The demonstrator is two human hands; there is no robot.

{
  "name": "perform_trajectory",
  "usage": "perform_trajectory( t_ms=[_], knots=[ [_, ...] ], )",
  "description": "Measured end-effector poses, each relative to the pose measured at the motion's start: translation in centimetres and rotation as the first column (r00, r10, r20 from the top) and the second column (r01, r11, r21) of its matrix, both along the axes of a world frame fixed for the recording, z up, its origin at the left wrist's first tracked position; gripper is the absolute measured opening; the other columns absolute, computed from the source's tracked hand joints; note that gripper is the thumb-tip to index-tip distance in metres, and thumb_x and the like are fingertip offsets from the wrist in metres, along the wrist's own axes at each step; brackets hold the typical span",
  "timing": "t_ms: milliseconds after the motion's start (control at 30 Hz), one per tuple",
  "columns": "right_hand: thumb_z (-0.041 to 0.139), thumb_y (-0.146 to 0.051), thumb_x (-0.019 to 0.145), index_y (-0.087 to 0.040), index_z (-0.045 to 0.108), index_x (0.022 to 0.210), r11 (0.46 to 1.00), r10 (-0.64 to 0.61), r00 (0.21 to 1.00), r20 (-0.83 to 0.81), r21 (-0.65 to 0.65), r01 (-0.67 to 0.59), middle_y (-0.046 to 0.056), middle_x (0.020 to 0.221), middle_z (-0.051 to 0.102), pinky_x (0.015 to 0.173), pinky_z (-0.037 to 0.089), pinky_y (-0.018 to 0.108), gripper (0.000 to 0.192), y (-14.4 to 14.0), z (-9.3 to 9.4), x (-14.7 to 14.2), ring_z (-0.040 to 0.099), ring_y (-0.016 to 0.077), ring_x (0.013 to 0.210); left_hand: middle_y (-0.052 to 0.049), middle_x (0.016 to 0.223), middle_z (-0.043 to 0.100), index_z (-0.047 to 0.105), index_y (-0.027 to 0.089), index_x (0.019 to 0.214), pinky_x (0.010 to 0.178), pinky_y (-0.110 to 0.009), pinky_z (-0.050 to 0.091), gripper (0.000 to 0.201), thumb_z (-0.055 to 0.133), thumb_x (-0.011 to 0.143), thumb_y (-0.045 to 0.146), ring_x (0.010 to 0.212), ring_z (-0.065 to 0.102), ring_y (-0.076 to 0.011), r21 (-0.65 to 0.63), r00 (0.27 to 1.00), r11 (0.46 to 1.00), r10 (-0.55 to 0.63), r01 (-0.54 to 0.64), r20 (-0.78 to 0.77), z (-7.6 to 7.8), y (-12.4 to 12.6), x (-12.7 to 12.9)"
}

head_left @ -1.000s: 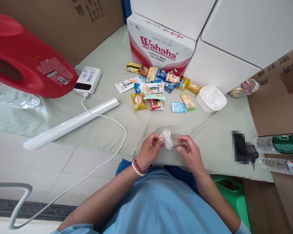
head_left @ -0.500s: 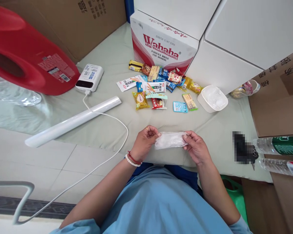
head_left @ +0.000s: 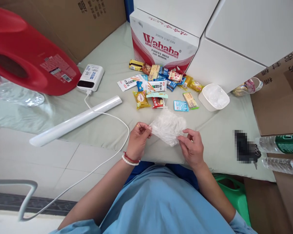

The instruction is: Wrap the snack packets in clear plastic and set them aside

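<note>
Both hands are up over the front edge of the cloth-covered table (head_left: 107, 130), and between them hangs a thin clear plastic bag (head_left: 168, 126). The left hand (head_left: 138, 139) pinches the bag's left corner between thumb and forefinger, other fingers curled in. The right hand (head_left: 192, 148) nips the lower right edge the same way, fingers nearly closed on the film.

That bag looks feather-light and limp, crinkly, with no stiffness of its own, and probably slick, so I'd say corners and edges are the only sensible places to grip, exactly where the fingertips sit. It's spread into a loose fan, long axis running roughly left to right between the hands, its wider part billowing away from the person toward the snack packets (head_left: 158, 87) and the white tub (head_left: 213, 97). Which end is the mouth, I can't tell.
</note>
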State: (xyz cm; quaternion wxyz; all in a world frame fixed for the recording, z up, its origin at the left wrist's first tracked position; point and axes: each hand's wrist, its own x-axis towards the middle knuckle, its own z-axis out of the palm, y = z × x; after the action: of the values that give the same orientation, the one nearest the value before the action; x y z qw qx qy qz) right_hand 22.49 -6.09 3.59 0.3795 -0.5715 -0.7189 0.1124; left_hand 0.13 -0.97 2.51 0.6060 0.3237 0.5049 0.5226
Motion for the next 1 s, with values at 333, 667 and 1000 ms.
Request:
perform_trajectory(
  t_ms=[333,667,1000],
  knots=[
    [0.059,-0.03,0.099,-0.028,0.075,0.105,0.977,-0.108,0.964,-0.242,-0.205,0.058,0.007,0.101,0.07,0.074,0.053,0.037,0.017,-1.2,-0.2,0.6,0.063,0.021,0.085,0.005,0.072,0.059,0.055,0.021,0.081,0.067,-0.026,0.046,0.037,0.08,0.074,0.047,0.065,0.058,-0.011,-0.052,0.991,0.998,-0.052,0.046,-0.12,-1.2,-0.9,-0.4],
    [0.075,-0.045,0.087,-0.025,0.072,0.087,0.867,-0.199,0.764,-0.613,-0.474,-0.155,0.002,0.089,0.07,0.078,0.051,0.032,0.021,2.0,0.6,-1.6,0.063,0.0184,0.084,0.003,0.074,0.061,0.062,0.019,0.087,0.061,-0.023,0.045,0.041,0.088,0.071,0.047,0.062,0.055,-0.0092,0.006,0.984,0.988,-0.156,0.157,-0.086,0.3,-1.0,-1.1],
    [0.086,-0.05,0.075,-0.024,0.061,0.086,0.771,-0.391,0.338,-0.856,-0.505,-0.389,0.003,0.097,0.073,0.076,0.06,0.038,0.037,0.7,3.4,0.2,0.07,0.0185,0.078,-0.013,0.127,0.066,0.061,0.022,0.128,0.083,-0.032,0.058,0.075,0.093,0.064,0.045,0.111,0.067,-0.0239,-0.042,0.922,0.923,-0.385,0.383,-0.046,-0.1,-0.6,-1.2]
  ],
)
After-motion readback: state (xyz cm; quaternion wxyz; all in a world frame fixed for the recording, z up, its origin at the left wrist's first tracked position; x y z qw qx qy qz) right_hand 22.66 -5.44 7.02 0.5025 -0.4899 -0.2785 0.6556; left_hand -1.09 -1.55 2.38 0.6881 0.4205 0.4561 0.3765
